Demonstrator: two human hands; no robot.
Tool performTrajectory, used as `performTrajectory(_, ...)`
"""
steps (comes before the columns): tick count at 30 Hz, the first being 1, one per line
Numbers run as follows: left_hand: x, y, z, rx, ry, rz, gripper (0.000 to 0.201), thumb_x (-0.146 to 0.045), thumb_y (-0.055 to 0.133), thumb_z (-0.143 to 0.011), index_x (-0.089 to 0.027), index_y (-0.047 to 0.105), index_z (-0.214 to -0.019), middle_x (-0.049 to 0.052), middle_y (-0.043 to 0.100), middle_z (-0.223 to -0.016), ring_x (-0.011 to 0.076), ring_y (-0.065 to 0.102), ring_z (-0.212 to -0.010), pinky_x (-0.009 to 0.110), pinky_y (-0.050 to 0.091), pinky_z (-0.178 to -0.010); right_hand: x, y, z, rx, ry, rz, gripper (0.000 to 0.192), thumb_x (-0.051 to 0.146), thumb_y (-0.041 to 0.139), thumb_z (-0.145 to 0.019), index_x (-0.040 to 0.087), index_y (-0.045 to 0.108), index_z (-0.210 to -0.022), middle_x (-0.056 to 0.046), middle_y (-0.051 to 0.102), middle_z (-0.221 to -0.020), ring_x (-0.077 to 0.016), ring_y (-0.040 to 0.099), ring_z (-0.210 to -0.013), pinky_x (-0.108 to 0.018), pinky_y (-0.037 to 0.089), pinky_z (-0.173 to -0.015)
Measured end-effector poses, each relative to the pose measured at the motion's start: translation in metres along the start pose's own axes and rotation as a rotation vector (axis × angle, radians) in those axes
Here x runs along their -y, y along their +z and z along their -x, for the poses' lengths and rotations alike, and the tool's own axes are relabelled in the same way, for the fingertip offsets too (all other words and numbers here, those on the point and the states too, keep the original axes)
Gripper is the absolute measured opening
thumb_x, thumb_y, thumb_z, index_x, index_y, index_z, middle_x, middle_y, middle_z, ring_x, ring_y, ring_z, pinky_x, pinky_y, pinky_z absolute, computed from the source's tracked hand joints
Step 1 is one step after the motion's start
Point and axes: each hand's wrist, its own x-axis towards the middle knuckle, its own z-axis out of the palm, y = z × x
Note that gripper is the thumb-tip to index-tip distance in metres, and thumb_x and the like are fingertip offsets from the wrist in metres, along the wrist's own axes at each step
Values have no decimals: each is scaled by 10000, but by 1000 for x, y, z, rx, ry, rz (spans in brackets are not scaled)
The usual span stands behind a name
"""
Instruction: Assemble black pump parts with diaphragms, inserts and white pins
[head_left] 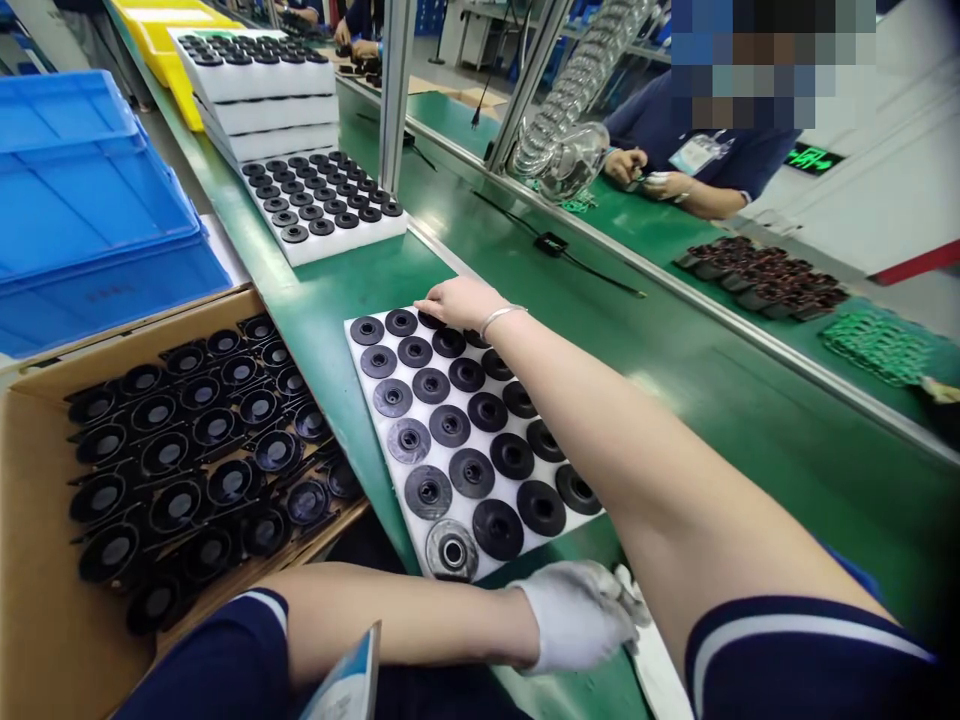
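White foam tray [373,440] lies on the green conveyor belt [675,370], near edge toward the person, its pockets filled with black round parts [471,472]; one part at the near corner [451,551] shows a shiny metal centre, unlike the others. Right hand [459,299], bare, with a bracelet on the wrist, rests at the far edge of the tray, fingers curled down over the edge and the last row; whether they pinch the foam or merely lie on it cannot be told. Left hand [577,612], in a white glove, sits at the near edge by the tray's corner, fingers bent and loosely closed, grasp hidden. Judgement: with a hand at each end, the tray wants to be kept level and moved slowly, since the parts sit loose in shallow pockets and a tilt could spill them. To the left, a cardboard box [45,620] holds rows of black cup-shaped housings [180,505]. Beyond it, stacked blue crates [90,200], contents not visible. Further up the belt, another loaded foam tray [322,205], then a stack of the same [259,90]. Across the belt, a co-worker's hands [645,175] work at small pieces.
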Motion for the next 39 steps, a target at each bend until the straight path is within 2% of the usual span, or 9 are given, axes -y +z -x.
performTrajectory(2, -8, 3, 16, -10, -53, 106, 309, -458, 599, -843, -173, 616, -960, 31, 568, -730, 91, 371, -475, 293, 300, -518, 1, -7, 17, -170, 28, -92, 330, 379, 540, -978, 133, 732, -1086, -127, 737, -1050, -247, 660, -981, -311, 458, -838)
performTrajectory(5, -32, -4, 53, -28, -39, 378, 316, -342, 703, -797, -160, 572, -1021, 28, 624, -783, 24, 255, -405, 224, 182, -442, 3, -31, 59, -392, 103, -467, 335, 322, 572, -945, 112, 699, -717, -66, 664, -669, -182, 625, -693, -280, 441, -690)
performTrajectory(9, -63, -32, 97, -192, 92, 357, 441, -504, 768, -760, -135, 599, -935, 44, 665, -679, 21, 263, -312, 229, 85, -348, 14, -67, 129, -405, 75, -1311, 441, 348, 611, -886, 193, 476, -496, 29, 415, -452, -93, 352, -377, -259, 242, -415)
performTrajectory(12, -74, -53, 119, -360, 143, 308, 498, -583, 750, -764, -105, 642, -859, 42, 641, -607, 7, 268, -301, 225, 61, -340, 29, -74, 171, -384, -25, -1641, 465, 319, 646, -841, 202, 429, -447, 36, 370, -448, -82, 312, -355, -261, 186, -377)
performTrajectory(18, -85, -64, 139, -593, 200, 285, 428, -495, 791, -773, -99, 680, -889, -12, 545, -618, -1, 325, -408, 170, 143, -399, 68, -45, 200, -364, -162, -1868, 518, 254, 560, -911, 179, 372, -434, 27, 352, -435, -68, 291, -357, -258, 188, -387)
performTrajectory(24, -92, -75, 144, -587, 283, 494, 284, -322, 811, -799, -125, 609, -831, 6, 575, -766, 11, 399, -545, 126, 269, -472, 88, -31, 194, -446, -288, -2006, 525, 226, 515, -921, 162, 309, -443, 29, 322, -436, -57, 286, -362, -243, 174, -385)
performTrajectory(32, -92, -80, 143, -677, 303, 523, 408, -378, 834, -732, -158, 491, -732, -40, 496, -647, 10, 284, -450, 163, 145, -410, 97, -23, 192, -554, -373, -2017, 522, 212, 470, -931, 159, 304, -439, 29, 302, -438, -67, 318, -373, -253, 215, -401)
performTrajectory(36, -92, -81, 146, -655, 294, 285, 346, -438, 650, -879, -165, 488, -741, -45, 425, -644, 33, 265, -475, 193, 143, -438, 97, -20, 197, -575, -379, -1978, 509, 224, 466, -936, 163, 308, -456, 32, 309, -445, -74, 319, -381, -271, 232, -413)
performTrajectory(39, -93, -80, 150, -795, 350, -186, 394, -447, 479, -969, -192, 406, -678, -41, 365, -634, 80, 328, -531, 229, 278, -498, 96, -20, 200, -596, -372, -1965, 499, 226, 455, -943, 167, 313, -468, 35, 313, -448, -75, 300, -379, -276, 231, -416)
